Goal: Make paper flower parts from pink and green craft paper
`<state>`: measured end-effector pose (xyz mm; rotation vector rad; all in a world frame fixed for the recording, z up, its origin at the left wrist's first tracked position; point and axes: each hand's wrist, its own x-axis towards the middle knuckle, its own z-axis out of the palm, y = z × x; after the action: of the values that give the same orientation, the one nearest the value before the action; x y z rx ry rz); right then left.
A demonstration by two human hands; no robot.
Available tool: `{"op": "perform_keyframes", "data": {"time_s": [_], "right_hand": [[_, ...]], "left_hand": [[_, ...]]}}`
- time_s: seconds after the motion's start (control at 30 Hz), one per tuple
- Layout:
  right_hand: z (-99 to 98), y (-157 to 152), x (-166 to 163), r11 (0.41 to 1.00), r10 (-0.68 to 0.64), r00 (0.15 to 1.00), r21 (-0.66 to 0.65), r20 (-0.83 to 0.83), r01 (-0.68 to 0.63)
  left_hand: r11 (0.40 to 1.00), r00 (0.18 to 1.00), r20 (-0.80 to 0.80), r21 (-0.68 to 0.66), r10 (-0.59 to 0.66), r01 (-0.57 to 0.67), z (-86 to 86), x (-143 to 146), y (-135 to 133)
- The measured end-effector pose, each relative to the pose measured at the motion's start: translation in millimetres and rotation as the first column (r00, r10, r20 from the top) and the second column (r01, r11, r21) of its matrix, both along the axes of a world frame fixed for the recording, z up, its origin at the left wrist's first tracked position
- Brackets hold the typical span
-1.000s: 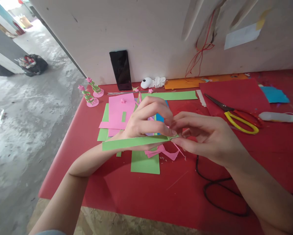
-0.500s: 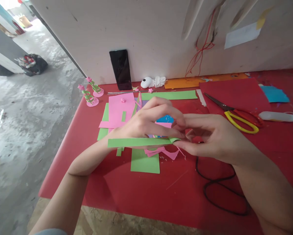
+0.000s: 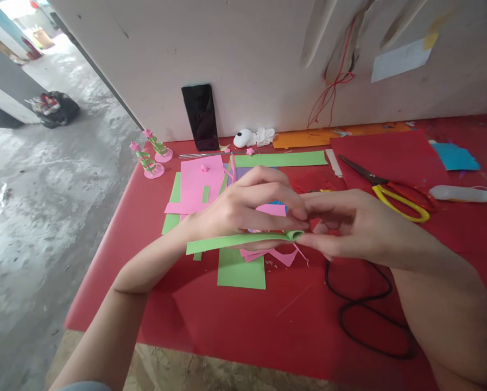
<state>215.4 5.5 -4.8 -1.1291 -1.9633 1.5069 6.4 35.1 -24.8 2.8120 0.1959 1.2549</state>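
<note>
- Green paper strip (image 3: 235, 241): held in the air above the middle of the red table (image 3: 227, 336), running left to right between the two hands. Its right end is curled into a small loop, and its left end hangs free over the left forearm.
- Left hand (image 3: 247, 209): closed, with the fingertips and thumb pinching the strip just left of the curled end.
- Right hand (image 3: 349, 228): closed, with the thumb and first fingers nipping the curl itself. The two hands' fingertips touch.
- Handling, as judged: the strip looks very light, thin and limp, and the free end droops slightly. It probably creases or tears under a hard pinch and slides little between dry fingers. The best hold is close to the curl, flat on both faces, because a grip farther left would let the paper flop.
- Beneath the hands: a green sheet (image 3: 241, 269), a pink sheet (image 3: 200, 182) and pink offcuts (image 3: 276, 254) lie loose, and a sweeping wrist could scatter them.
- Right side: scissors (image 3: 398, 198) and a glue bottle (image 3: 459, 193) lie on the table beyond the right hand. A black cable (image 3: 361, 304) loops under the right forearm.
- Far side: a wall board (image 3: 247, 54) closes the table, with a phone (image 3: 201, 117) leaning on it. Paper trees (image 3: 149, 160) stand at the far left corner.
- Open room: bare table lies near and left, ending at the near edge.
</note>
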Motion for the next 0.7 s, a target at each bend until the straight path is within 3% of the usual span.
{"op": "perform_keyframes", "data": {"time_s": [0.4, 0.7], "right_hand": [[-2.6, -5.2, -2.2, 0.991, -0.120, 0.984, -0.078, -0.129, 0.110], [-3.0, -7.4, -8.7, 0.987, -0.139, 0.966, -0.104, -0.216, 0.119]], "left_hand": [[0.993, 0.950, 0.295, 0.020, 0.102, -0.113, -2.6, 5.1, -3.7], [0.991, 0.947, 0.295, 0.004, 0.125, -0.132, -2.7, 5.4, -4.1]]}}
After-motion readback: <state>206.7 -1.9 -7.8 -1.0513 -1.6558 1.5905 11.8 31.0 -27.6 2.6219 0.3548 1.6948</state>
